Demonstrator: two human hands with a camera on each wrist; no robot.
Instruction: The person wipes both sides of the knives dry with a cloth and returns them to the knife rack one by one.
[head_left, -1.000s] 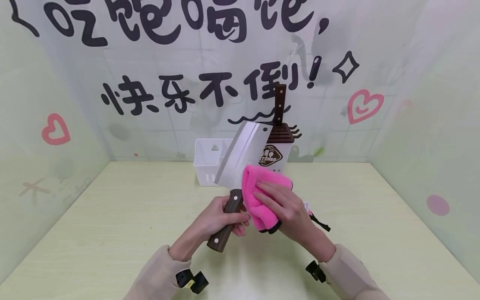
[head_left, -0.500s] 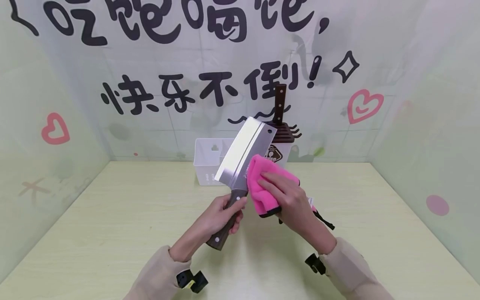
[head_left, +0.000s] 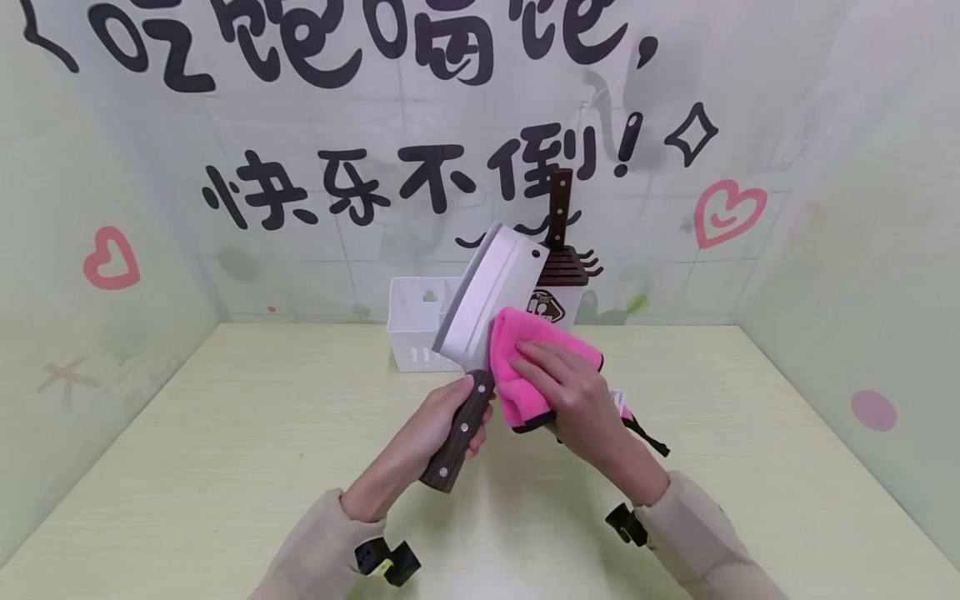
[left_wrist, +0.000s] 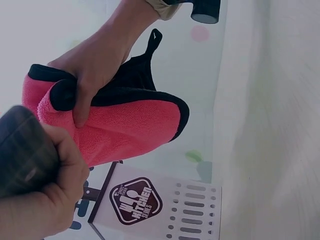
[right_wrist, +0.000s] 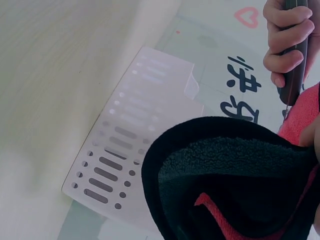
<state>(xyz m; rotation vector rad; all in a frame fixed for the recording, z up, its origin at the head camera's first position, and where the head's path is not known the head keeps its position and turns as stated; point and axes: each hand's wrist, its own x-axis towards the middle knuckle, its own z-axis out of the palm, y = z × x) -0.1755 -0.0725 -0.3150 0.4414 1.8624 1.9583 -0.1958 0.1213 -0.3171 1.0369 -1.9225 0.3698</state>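
Note:
My left hand grips the dark wooden handle of a cleaver, its broad steel blade tilted up and to the right above the table. In my right hand is a folded pink cloth with black edging, pressed against the lower blade by the handle. The left wrist view shows the right thumb over the cloth, while the handle end sits in my left fist. Seen from the right wrist, the cloth's dark underside hangs open, and the left fingers wrap the handle.
Behind the cleaver, against the back wall, stands a white perforated holder with a kitchen logo. A dark brown slotted lid tops its right part, where a brown knife handle sticks up. Pale table surrounds it.
The cleaver has risen slightly and its blade has turned in the light. My right hand and the cloth have shifted a little up and right along the blade; the left thumb now lies along the handle.

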